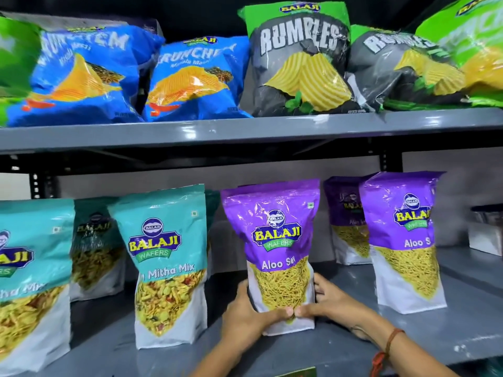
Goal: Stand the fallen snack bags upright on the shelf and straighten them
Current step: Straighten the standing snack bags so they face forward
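Both hands are on the purple Aloo Sev bag (275,254), which stands upright near the front edge of the lower shelf (462,317), about midway along it. The left hand (245,312) is curled around the bag's lower left side, the right hand (324,299) around its lower right side, and the two thumbs meet across the front of the pouch just above its base. A red-orange thread band (392,340) circles the right wrist.

Just beside it on the left stands a teal Mitha Mix bag (166,265), upright and apart from the held bag. Another teal pouch (27,281) stands at the shelf's left end, with a third teal bag (95,246) further back between them. To the right, a second Aloo Sev bag (405,240) stands upright, and a third purple bag (345,221) stands behind, toward the rear. Near the right end sits a white box (484,235), blurred.

The shelving is grey painted metal, with a dark slotted upright (392,161) behind. On the upper shelf (245,131), two blue Crunchex bags (190,77) lean back, then two grey Rumbles bags (299,63), the right-hand one tipped over, with green bags (473,42) at the far ends.
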Tool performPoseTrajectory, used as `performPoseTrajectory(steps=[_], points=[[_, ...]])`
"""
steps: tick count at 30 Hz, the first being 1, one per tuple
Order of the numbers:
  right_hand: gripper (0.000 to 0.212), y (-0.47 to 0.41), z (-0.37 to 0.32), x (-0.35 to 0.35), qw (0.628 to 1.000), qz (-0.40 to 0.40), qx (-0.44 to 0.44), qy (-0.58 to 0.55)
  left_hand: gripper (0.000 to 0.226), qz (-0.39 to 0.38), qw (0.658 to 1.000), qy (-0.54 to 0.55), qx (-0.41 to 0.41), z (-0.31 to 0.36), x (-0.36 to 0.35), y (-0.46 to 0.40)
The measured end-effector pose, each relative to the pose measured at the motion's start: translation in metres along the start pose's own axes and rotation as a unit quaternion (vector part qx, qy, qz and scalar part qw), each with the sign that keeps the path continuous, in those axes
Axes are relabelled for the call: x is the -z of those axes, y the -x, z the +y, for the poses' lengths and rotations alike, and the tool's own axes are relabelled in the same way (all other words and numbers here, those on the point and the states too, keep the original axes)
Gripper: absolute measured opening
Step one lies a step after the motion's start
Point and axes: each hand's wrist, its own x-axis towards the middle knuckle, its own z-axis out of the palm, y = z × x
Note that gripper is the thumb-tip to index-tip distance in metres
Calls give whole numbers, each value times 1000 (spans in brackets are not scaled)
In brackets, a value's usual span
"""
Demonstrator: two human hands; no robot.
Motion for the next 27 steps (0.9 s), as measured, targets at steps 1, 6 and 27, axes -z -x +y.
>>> performPoseTrajectory(steps=[1,6,27], points=[[70,2,-2,2,1000,-7,3,0,95,2,1000,0,2,2,-1,2],[71,5,-4,11,1000,-21,9,-1,97,13,1000,-3,16,10,-8,6],[109,-1,-87,-196,913,181,261,256,65,315,934,-20,-166,-18,182,41]])
